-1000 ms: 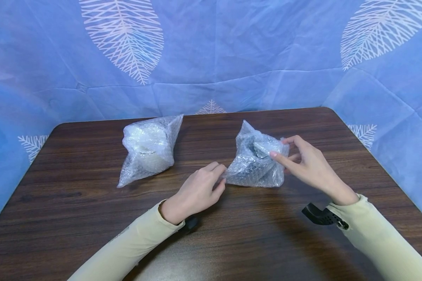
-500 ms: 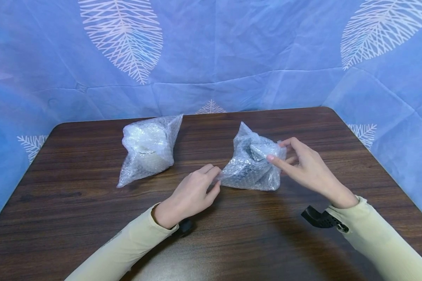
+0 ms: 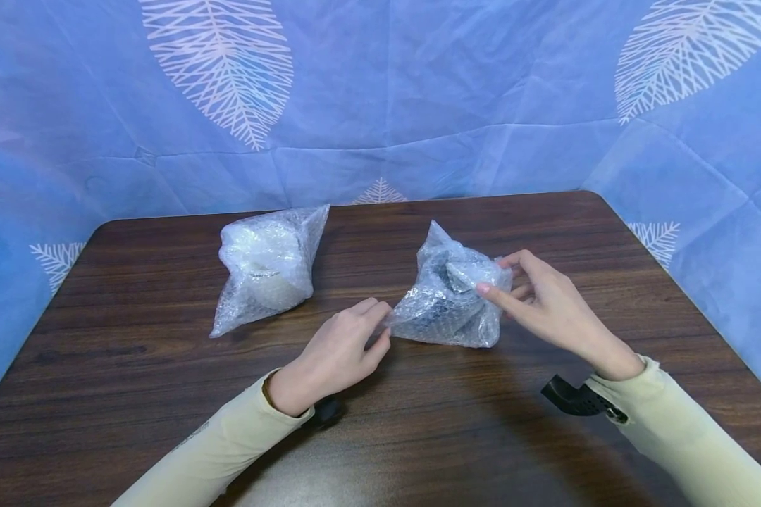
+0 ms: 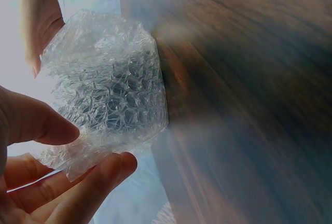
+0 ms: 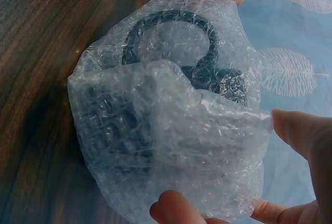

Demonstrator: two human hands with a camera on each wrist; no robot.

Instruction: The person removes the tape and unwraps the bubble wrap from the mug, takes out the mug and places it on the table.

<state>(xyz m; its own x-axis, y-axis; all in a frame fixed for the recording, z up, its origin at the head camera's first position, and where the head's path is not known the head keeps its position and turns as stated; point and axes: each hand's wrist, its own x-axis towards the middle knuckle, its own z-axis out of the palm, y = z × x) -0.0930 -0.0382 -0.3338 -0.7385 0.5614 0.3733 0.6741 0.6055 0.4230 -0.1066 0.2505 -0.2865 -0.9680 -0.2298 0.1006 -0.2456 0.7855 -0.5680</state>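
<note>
With the table's middle as the clock's centre and its far edge as twelve, a clear bubble-wrap bag (image 3: 440, 313) sits at about two o'clock on the dark wood-grained table (image 3: 133, 394). I can see a dark curved loop (image 5: 127, 50) inside it, joined to a blockier dark part; the wrap blurs the rest. One corner of the bag points up towards twelve.

The left hand (image 3: 332, 355) has its fingers narrow, pinching the bag's corner at about eight o'clock from the bag's middle. The right hand (image 3: 548, 303) is on the opposite side, towards three o'clock, its thumb and fingers moderately spread and holding the bag's edge beside a folded flap (image 3: 466, 276).

Over at ten o'clock, well apart from both hands, lies a second bubble-wrap parcel (image 3: 279, 253). Something pale and bulky shows through it, crossed by a thin dark mark too small to make out as print or crease.

Both arms wear pale yellow-green sleeves (image 3: 685, 429). Along the left one, towards seven o'clock, runs a short line of small grey marks (image 3: 192, 435) that looks like lettering, too fine for me to read. A black curved bracket (image 3: 567, 396) juts from the right cuff at about four o'clock. Beyond the table's twelve o'clock edge hangs a blue cloth (image 3: 444, 77) printed with white leaves (image 3: 222, 60).
</note>
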